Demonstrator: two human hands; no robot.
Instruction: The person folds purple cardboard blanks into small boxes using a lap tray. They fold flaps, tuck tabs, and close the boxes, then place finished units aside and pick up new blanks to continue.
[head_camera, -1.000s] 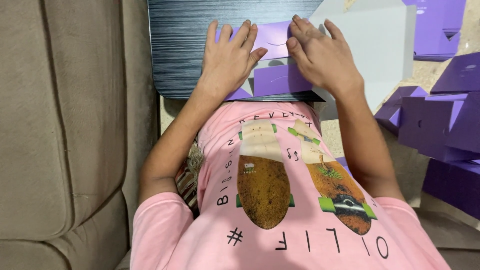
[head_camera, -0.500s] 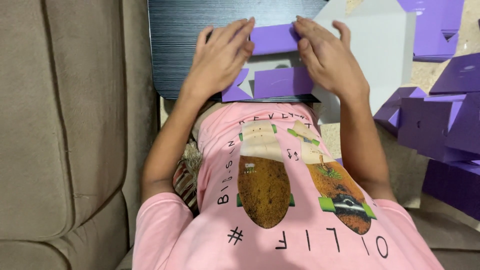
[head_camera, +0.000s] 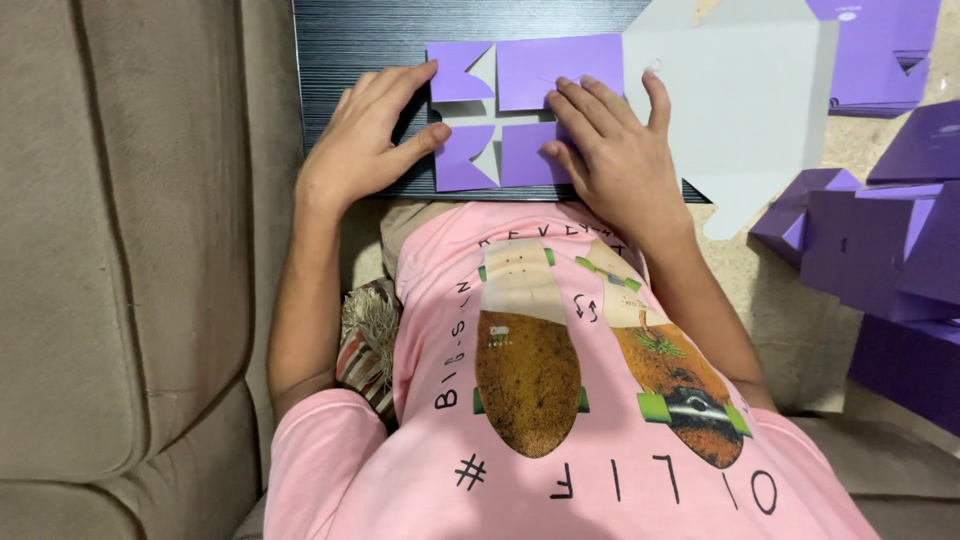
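The purple card sheet (head_camera: 530, 110), cut into flaps, lay flat on the dark worktop (head_camera: 360, 40) just above your lap. It looked light and thin, stiff enough to crease but easy to bend, best taken by its flap edges. Your left hand (head_camera: 365, 145) rested open, thumb and forefinger touching the left flaps; your right hand (head_camera: 610, 150) pressed flat and open on the right half. A grey sheet (head_camera: 740, 100) lay beside it, folded purple boxes (head_camera: 880, 250) to your right

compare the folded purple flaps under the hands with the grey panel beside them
The purple flaps are folded in, split by white gaps; the grey panel lies open in one plain sheet. The left hand and right hand press the flaps; the panel is nearly untouched. Both lie flat on the dark board.
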